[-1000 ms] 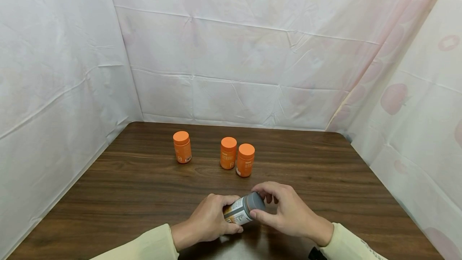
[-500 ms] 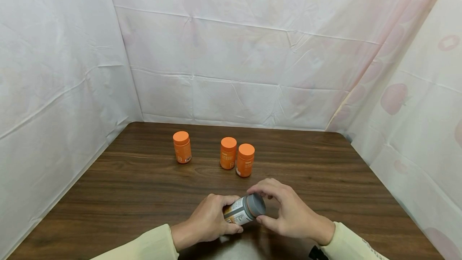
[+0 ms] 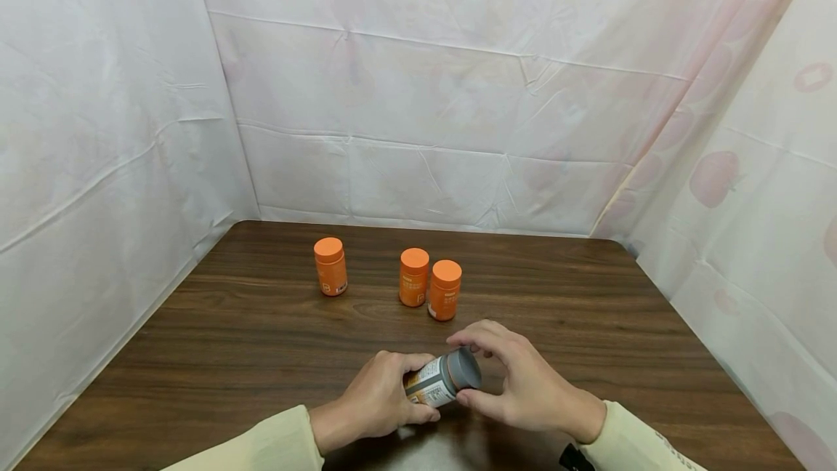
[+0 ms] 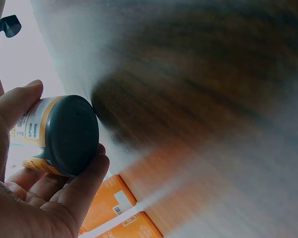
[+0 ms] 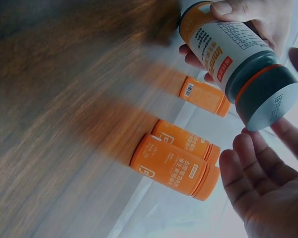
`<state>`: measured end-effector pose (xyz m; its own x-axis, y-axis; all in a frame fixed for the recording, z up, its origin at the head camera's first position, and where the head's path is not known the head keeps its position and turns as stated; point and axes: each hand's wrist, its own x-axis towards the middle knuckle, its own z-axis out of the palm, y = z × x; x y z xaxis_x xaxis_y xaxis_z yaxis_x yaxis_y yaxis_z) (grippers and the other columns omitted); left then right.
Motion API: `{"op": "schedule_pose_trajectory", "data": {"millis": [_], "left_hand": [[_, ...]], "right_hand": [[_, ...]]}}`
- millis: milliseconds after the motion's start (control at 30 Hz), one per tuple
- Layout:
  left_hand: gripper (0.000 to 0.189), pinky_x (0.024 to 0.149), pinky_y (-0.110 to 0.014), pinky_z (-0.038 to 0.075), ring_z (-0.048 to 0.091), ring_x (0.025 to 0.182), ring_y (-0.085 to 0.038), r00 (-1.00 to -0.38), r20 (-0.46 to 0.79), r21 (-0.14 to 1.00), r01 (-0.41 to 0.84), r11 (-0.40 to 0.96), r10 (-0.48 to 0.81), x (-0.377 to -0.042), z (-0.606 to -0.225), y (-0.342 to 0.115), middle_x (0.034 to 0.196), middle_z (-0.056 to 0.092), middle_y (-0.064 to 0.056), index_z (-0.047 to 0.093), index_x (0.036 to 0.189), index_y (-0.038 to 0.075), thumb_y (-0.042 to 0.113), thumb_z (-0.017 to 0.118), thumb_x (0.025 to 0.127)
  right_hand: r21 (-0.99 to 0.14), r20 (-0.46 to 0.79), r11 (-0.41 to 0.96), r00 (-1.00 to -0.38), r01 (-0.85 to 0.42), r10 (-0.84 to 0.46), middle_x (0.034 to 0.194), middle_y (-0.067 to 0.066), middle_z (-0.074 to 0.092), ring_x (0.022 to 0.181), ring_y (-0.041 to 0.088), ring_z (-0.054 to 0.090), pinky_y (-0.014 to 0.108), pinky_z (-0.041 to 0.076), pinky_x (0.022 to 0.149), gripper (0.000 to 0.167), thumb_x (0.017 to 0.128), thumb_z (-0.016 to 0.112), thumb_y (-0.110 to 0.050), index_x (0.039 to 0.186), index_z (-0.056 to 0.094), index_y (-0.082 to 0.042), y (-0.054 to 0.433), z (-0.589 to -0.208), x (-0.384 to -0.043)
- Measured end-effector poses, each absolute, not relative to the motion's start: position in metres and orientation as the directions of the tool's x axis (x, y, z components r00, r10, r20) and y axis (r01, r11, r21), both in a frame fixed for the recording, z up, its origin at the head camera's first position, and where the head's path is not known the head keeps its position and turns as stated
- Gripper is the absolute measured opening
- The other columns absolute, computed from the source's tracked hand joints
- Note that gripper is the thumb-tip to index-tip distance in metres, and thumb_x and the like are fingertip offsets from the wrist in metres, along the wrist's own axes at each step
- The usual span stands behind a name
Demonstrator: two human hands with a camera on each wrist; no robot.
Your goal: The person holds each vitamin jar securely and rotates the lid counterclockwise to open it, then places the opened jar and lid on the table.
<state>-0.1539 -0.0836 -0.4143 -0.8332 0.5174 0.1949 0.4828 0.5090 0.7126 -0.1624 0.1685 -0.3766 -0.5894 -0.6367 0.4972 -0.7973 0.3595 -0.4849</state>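
My left hand (image 3: 379,395) grips a grey supplement bottle (image 3: 430,384) with a white and orange label, its fingers and thumb wrapped round the body. The bottle is tilted, with its grey screw cap (image 3: 465,368) facing right. In the right wrist view an orange ring shows under the cap (image 5: 268,99). My right hand (image 3: 523,384) is beside the cap, fingers spread loosely about it. Its thumb is near the lower edge and the fingertips are at the far side; whether they touch cannot be told. The left wrist view shows the bottle's dark base (image 4: 72,134).
Beyond the hands, two orange bottles (image 3: 413,278) (image 3: 445,291) stand close together upright on the brown wooden table (image 3: 261,340). A third orange bottle (image 3: 330,267) stands farther left. Pale curtains (image 3: 418,93) hang behind and on both sides.
My right hand's fingers have loosened from the cap and its fingertips have shifted up and away. The left hand and the bottle have stayed in place.
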Motion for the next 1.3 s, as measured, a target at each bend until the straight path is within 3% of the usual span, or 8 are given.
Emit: {"op": "schedule_pose_trajectory", "data": {"millis": [200, 600, 800, 1000, 1300], "left_hand": [[0.043, 0.065, -0.020, 0.051, 0.061, 0.073, 0.002, -0.833, 0.186, 0.721, 0.475, 0.504, 0.520, -0.1544, -0.4147, -0.0839, 0.084, 0.066, 0.020, 0.073, 0.109, 0.032, 0.027, 0.096, 0.072], [0.044, 0.065, -0.021, 0.051, 0.061, 0.073, 0.002, -0.840, 0.175, 0.728, 0.462, 0.508, 0.513, -0.1551, -0.4149, -0.0844, 0.084, 0.067, 0.020, 0.073, 0.109, 0.033, 0.028, 0.096, 0.071], [0.044, 0.066, -0.021, 0.051, 0.061, 0.074, 0.001, -0.845, 0.155, 0.732, 0.446, 0.515, 0.511, -0.1548, -0.4153, -0.0841, 0.084, 0.066, 0.021, 0.073, 0.109, 0.034, 0.027, 0.095, 0.072], [0.044, 0.066, -0.021, 0.051, 0.061, 0.074, 0.002, -0.839, 0.166, 0.730, 0.458, 0.508, 0.518, -0.1550, -0.4159, -0.0843, 0.085, 0.066, 0.020, 0.073, 0.110, 0.033, 0.027, 0.095, 0.072], [0.045, 0.065, -0.021, 0.050, 0.060, 0.073, 0.002, -0.836, 0.182, 0.726, 0.469, 0.503, 0.517, -0.1547, -0.4160, -0.0850, 0.084, 0.066, 0.020, 0.073, 0.109, 0.033, 0.028, 0.096, 0.071]], "right_hand": [[-0.530, 0.440, 0.470, -0.703, -0.706, -0.559, 0.105, -0.016, 0.064, 0.089, 0.008, 0.059, 0.028, 0.051, 0.075, 0.045, 0.088, 0.082, -0.043, 0.127, 0.063, -0.032, 0.1678, -0.3774, -0.1616], [-0.580, 0.321, 0.588, -0.821, -0.564, -0.472, 0.080, -0.014, 0.061, 0.067, 0.007, 0.056, 0.024, 0.047, 0.058, 0.031, 0.090, 0.076, -0.051, 0.106, 0.070, -0.025, 0.1657, -0.3754, -0.1617], [-0.595, 0.304, 0.576, -0.820, -0.561, -0.485, 0.075, -0.015, 0.060, 0.062, 0.004, 0.053, 0.024, 0.047, 0.053, 0.027, 0.090, 0.077, -0.049, 0.102, 0.070, -0.026, 0.1655, -0.3755, -0.1625], [-0.596, 0.306, 0.554, -0.803, -0.581, -0.512, 0.078, -0.014, 0.062, 0.066, 0.010, 0.057, 0.024, 0.048, 0.057, 0.025, 0.089, 0.078, -0.048, 0.103, 0.069, -0.029, 0.1661, -0.3751, -0.1632], [-0.534, 0.421, 0.450, -0.687, -0.716, -0.593, 0.090, -0.012, 0.062, 0.080, 0.014, 0.059, 0.029, 0.050, 0.067, 0.032, 0.086, 0.084, -0.032, 0.114, 0.068, -0.027, 0.1692, -0.3750, -0.1639]]}}
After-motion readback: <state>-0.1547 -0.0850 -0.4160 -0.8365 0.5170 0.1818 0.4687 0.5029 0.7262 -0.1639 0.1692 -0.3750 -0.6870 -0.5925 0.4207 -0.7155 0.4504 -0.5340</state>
